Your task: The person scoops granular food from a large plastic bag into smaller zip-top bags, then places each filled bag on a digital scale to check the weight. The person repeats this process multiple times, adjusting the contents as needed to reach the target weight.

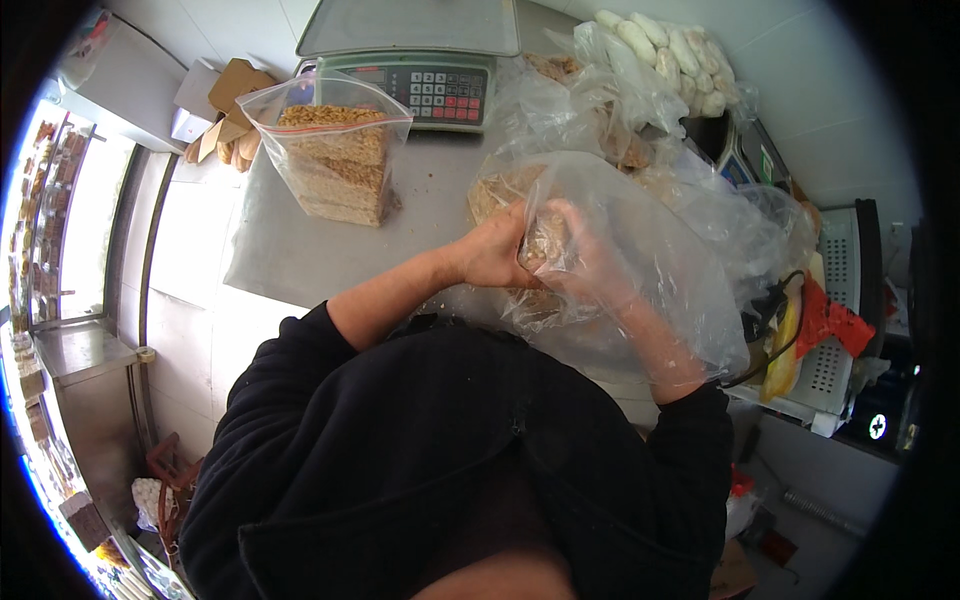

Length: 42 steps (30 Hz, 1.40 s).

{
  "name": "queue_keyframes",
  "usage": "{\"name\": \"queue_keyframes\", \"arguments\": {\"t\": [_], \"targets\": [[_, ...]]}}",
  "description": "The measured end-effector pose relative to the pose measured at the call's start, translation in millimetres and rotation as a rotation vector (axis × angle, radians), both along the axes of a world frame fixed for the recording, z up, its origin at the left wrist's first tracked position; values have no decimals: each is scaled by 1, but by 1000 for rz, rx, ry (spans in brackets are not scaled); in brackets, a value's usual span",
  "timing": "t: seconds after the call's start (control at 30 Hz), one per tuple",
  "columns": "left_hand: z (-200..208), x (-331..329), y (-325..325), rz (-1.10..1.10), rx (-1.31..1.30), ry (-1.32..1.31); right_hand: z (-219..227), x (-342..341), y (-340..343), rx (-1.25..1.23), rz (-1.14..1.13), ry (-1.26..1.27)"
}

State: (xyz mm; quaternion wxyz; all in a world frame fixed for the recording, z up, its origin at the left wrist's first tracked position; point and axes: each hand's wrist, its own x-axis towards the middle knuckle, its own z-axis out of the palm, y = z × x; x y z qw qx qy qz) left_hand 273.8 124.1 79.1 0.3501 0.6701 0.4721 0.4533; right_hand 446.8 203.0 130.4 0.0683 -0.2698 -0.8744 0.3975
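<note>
My right hand (590, 262) is pushed inside a large clear plastic bag (660, 250) and grips a brown crumbly snack block (545, 240) through the film. My left hand (492, 250) holds the same block and the bag's edge from outside. More of the brown snack (492, 192) lies in the bag just beyond my fingers. A second clear bag (335, 160), stacked with brown snack slabs, stands open on the steel counter (270, 250) to the left.
A grey electronic scale (420, 60) with a keypad stands at the counter's back. Pale oblong rolls in plastic (670, 55) lie at the back right. Cardboard boxes (235, 95) sit back left. A white appliance (835, 300) and a red-and-yellow packet (815, 330) are on the right.
</note>
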Motion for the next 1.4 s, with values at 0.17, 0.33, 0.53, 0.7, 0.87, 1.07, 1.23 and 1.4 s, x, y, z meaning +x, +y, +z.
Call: {"name": "queue_keyframes", "arguments": {"t": [0.17,0.33,0.53,0.7,0.87,1.07,1.23,1.4], "targets": [[8,1,-4,-7,6,-10,-1,0,-7,47,-38,-21],[9,1,-5,-7,-41,5,1,-2,-7,161,-16,18],[12,4,-10,-35,-8,-20,19,-2,4,49,186,-61],[19,0,-22,-174,-23,112,32,6,-21,-29,146,-106],[20,10,-43,-136,24,20,35,10,-28,-183,272,-56],[27,17,-54,-148,-1,-61,29,10,-29,-177,280,-20],[26,14,-45,-149,20,-21,43,10,-10,-176,338,-155],[8,-1,-38,-102,-190,-83,58,0,30,-107,70,-226]]}}
